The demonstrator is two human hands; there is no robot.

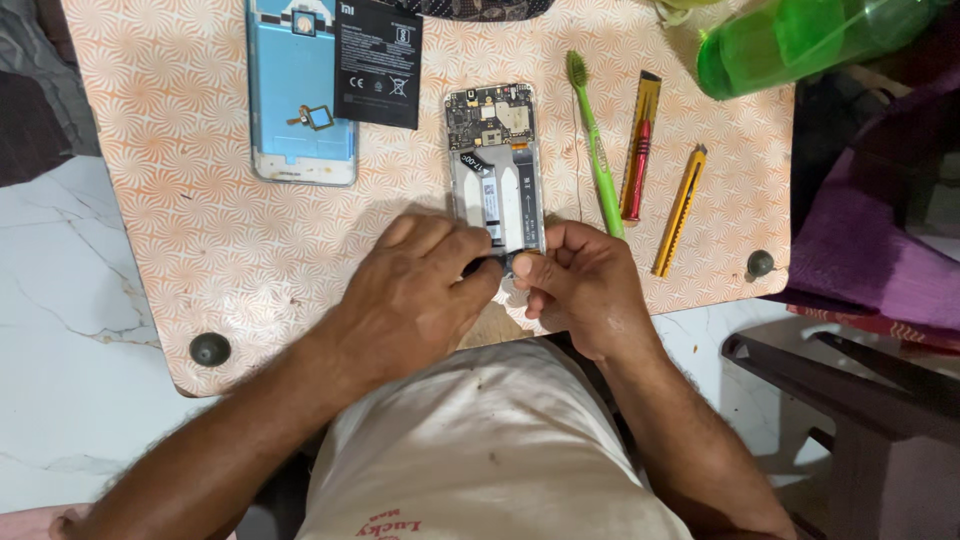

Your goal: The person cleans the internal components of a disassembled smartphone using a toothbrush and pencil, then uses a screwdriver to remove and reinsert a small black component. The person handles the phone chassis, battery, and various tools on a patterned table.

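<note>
Back cover (300, 110) and battery (378, 62) already off, lying up-left of your hands on the worktop (180, 200). Opened phone (497, 165) sits just ahead; left hand (415, 290) and right hand (580, 285) pinch its near end. Board still mounted.

Left of the opened phone (497, 165) the bench (200, 230) lies bare as far as the blue back cover (300, 95) and the black battery (378, 62) overlapping it, so a hand could pass there. Right of the phone the way is crowded: a green toothbrush (595, 145) lies just beside it, then a red screwdriver in its yellow pack (638, 145), then a yellow utility knife (681, 210), with narrow strips of bench between them. Beyond those, a green bottle (800, 40) overhangs the far right corner.
</note>
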